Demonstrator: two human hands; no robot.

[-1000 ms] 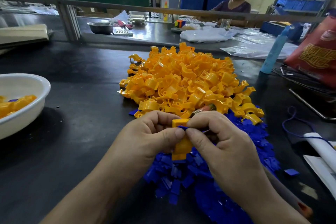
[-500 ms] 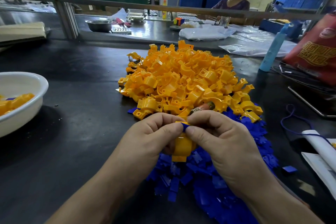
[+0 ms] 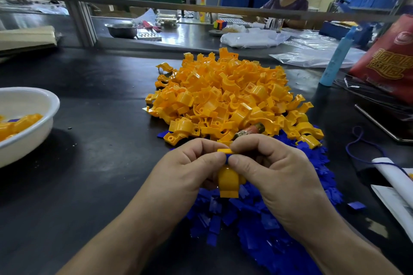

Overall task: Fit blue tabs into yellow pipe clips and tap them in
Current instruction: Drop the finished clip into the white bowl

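Lower centre: left hand (image 3: 185, 169) and right hand (image 3: 274, 176) pinch one yellow pipe clip (image 3: 228, 182), thumbs covering most of its blue tab (image 3: 228, 156). Behind is the clip heap (image 3: 223, 96), beneath are loose tabs (image 3: 268, 230). The white bowl (image 3: 33, 138) is cut off at left.

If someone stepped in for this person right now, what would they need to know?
Left hand grips one yellow clip; right hand pinches a blue tab at its top end.
Clip pile lies ahead, tab pile under the hands; apparently finished clips sit in the white bowl, far left.
To do: seat and tap this tab, then work through the piles.
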